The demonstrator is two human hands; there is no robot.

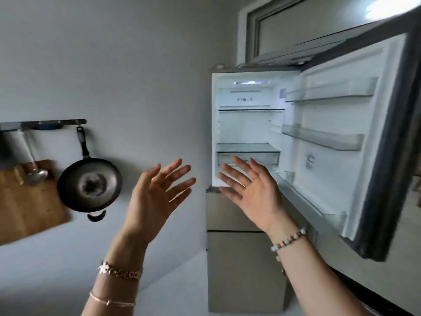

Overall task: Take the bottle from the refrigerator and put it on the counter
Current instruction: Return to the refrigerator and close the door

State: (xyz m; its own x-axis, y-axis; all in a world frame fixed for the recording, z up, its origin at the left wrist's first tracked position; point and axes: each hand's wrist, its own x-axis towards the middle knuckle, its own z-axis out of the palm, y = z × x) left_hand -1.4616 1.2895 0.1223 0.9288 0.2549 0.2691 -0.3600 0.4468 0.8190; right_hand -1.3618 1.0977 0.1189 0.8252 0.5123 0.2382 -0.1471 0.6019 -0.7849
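The refrigerator (pixel 246 131) stands at centre right with its upper door (pixel 373 142) swung open to the right. Its lit shelves and door racks hold nothing that I can see; no bottle is in view. My left hand (pixel 157 197) is raised in front of the wall, palm up, fingers spread, holding nothing. My right hand (pixel 252 190) is raised in front of the fridge's lower opening, fingers spread and empty, hiding part of the bottom shelf. Both wrists wear bracelets.
A black frying pan (pixel 90 185) hangs from a wall rail (pixel 43 124) at the left, beside a wooden cutting board (pixel 27 201) and a metal ladle (pixel 34 174). The fridge's lower drawers (pixel 239 258) are closed. A window (pixel 296 26) sits above the fridge.
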